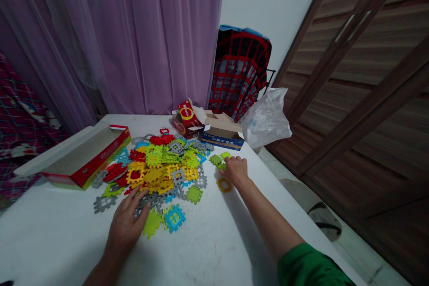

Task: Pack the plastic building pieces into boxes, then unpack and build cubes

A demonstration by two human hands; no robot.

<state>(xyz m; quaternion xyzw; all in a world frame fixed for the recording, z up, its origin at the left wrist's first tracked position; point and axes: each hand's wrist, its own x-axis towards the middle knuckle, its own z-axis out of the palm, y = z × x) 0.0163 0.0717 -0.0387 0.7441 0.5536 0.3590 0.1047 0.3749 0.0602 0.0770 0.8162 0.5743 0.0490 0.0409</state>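
Note:
A heap of plastic interlocking tiles (157, 156) in yellow, green, red, blue and grey lies on the white table (201, 250). My left hand (127, 219) rests at the near edge of the heap, its fingers apart over grey tiles. A plain green tile (153, 222) and a blue tile with a green window middle (174, 218) lie beside its thumb. To the right of the heap, my right hand (237, 170) reaches out with bent fingers on a green tile (222, 166). Its fingertips are partly hidden. Another green tile (215, 160) and a yellow frame tile (224, 185) are close by.
At left lies an open red box (90, 161). A smaller red box (189, 116) and an open blue carton (223, 138) stand at the back. A clear plastic bag (268, 118) hangs at the right edge. Behind are a purple curtain (150, 40) and a wooden wardrobe (365, 94).

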